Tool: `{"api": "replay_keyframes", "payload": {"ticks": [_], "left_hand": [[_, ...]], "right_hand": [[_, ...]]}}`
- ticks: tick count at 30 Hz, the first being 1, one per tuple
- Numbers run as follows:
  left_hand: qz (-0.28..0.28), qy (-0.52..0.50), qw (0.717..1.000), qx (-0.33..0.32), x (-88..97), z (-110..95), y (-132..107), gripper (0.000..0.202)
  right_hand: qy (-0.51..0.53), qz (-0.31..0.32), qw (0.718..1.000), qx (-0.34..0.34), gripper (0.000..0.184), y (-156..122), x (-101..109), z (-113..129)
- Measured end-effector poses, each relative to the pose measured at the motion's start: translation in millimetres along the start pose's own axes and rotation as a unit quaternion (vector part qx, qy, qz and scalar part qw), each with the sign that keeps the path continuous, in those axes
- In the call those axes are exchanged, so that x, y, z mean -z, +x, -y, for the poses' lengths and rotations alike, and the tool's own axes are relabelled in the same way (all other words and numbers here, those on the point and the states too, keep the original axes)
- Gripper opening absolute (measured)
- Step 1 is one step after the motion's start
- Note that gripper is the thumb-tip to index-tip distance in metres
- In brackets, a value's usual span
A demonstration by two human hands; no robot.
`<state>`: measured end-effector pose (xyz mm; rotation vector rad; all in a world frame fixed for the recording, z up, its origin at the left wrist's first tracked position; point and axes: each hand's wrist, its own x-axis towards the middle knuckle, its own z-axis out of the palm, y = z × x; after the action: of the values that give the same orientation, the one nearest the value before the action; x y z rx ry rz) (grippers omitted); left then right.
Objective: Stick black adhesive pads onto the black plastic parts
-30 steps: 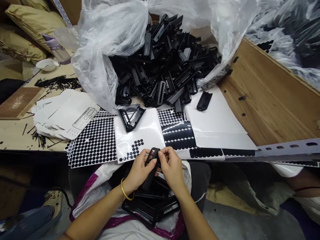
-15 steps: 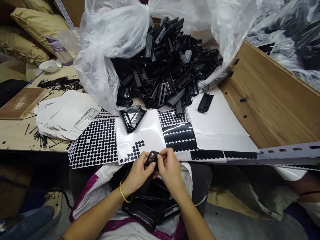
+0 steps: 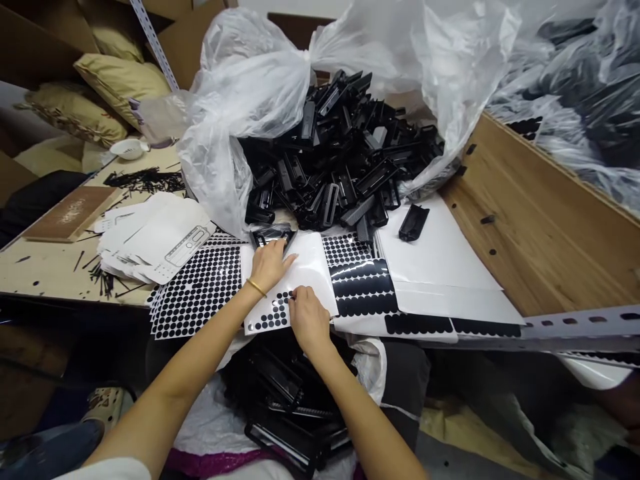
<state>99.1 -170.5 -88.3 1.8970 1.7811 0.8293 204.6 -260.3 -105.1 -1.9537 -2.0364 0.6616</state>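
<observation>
My left hand [image 3: 270, 265] reaches over the black plastic parts [image 3: 260, 237] at the top of a white sticker sheet [image 3: 307, 263]. Its fingertips touch those parts, while the thumb stands apart to the right. Lower on the same sheet, my right hand [image 3: 309, 320] pinches at the edge of a cluster of round black stickers [image 3: 274, 313], with a dark sticker at its fingertips. Below the table edge, more black plastic parts [image 3: 285, 433] lie in an open white bag on my lap.
A large heap of black plastic parts [image 3: 325, 167] spills from a clear plastic bag [image 3: 260, 73] at the back. Dotted sticker sheets [image 3: 200, 287] and printed white cards [image 3: 155, 233] lie left. White sheets [image 3: 440, 253] and a wooden board [image 3: 545, 213] are on the right.
The black part that both hands held together is out of them. My left hand has moved up to the parts on the sheet; my right hand has moved left onto the stickers.
</observation>
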Motion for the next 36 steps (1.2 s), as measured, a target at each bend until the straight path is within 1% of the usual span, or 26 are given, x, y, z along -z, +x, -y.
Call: {"api": "replay_keyframes", "payload": {"ticks": [2, 3, 5, 7, 8, 9, 10, 11, 12, 13, 14, 16, 18, 23, 25, 28, 32, 36], "left_hand": [[0.001, -0.003, 1.0, 0.005, -2.1, 2.9, 7.0, 0.007], [-0.003, -0.013, 1.0, 0.003, -0.8, 3.5, 5.6, 0.003], [-0.006, -0.033, 0.999, -0.008, 4.1, 2.8, -7.0, 0.009], [0.014, -0.118, 0.993, 0.002, 7.6, -0.3, -30.0, 0.018], [0.039, -0.226, 0.973, 0.033, 7.7, -2.7, -43.6, 0.021], [0.081, -0.345, 0.931, 0.082, 6.4, -5.3, -57.6, 0.024], [0.121, -0.445, 0.878, 0.132, 4.1, -8.2, -71.1, 0.026], [0.149, -0.518, 0.825, 0.17, 0.9, -11.0, -83.3, 0.026], [0.166, -0.57, 0.779, 0.202, -2.7, -13.7, -93.9, 0.026], [0.173, -0.603, 0.745, 0.227, -6.3, -16.1, -102.6, 0.026], [0.174, -0.624, 0.721, 0.246, -9.6, -18.1, -109.4, 0.025], [0.171, -0.644, 0.695, 0.271, -14.4, -21.0, -118.0, 0.024], [0.172, -0.65, 0.685, 0.28, -16.4, -23.0, -122.2, 0.022], [0.162, -0.652, 0.684, 0.284, -14.2, -27.5, -126.0, 0.021], [0.154, -0.653, 0.683, 0.289, -13.0, -29.0, -126.6, 0.021], [0.145, -0.654, 0.682, 0.294, -12.0, -30.8, -126.8, 0.021], [0.142, -0.648, 0.689, 0.291, -11.4, -33.5, -127.5, 0.021], [0.131, -0.638, 0.706, 0.278, -11.2, -35.8, -128.3, 0.022]], "right_hand": [[-0.014, 0.006, 1.0, -0.009, 0.008, 3.7, -2.3, -1.1], [0.0, 0.003, 1.0, -0.005, 0.007, 4.4, -1.3, -4.4], [0.073, -0.012, 0.997, 0.012, 0.005, 3.0, 3.7, -14.4], [0.193, -0.038, 0.98, 0.031, 0.01, -2.3, 10.6, -25.4], [0.261, -0.052, 0.963, 0.034, 0.012, -6.1, 13.9, -30.1], [0.324, -0.062, 0.943, 0.032, 0.014, -10.5, 16.8, -33.8], [0.38, -0.069, 0.922, 0.024, 0.015, -15.0, 19.1, -36.5], [0.427, -0.071, 0.901, 0.013, 0.016, -19.6, 20.5, -38.0], [0.464, -0.067, 0.883, 0.001, 0.017, -23.8, 21.2, -38.5], [0.494, -0.06, 0.867, -0.01, 0.017, -27.6, 21.2, -38.3], [0.516, -0.053, 0.855, -0.02, 0.018, -30.8, 20.5, -37.6], [0.539, -0.047, 0.84, -0.035, 0.018, -35.3, 18.0, -35.7], [0.533, -0.057, 0.843, -0.045, 0.019, -38.0, 15.3, -34.2], [0.468, -0.095, 0.877, -0.052, 0.018, -40.8, 12.0, -32.2], [0.462, -0.101, 0.879, -0.05, 0.018, -41.2, 11.2, -31.8], [0.472, -0.102, 0.874, -0.049, 0.018, -41.6, 10.4, -32.0], [0.465, -0.107, 0.878, -0.045, 0.018, -42.8, 11.4, -32.7], [0.42, -0.131, 0.898, -0.024, 0.015, -44.0, 12.7, -29.9]]}}
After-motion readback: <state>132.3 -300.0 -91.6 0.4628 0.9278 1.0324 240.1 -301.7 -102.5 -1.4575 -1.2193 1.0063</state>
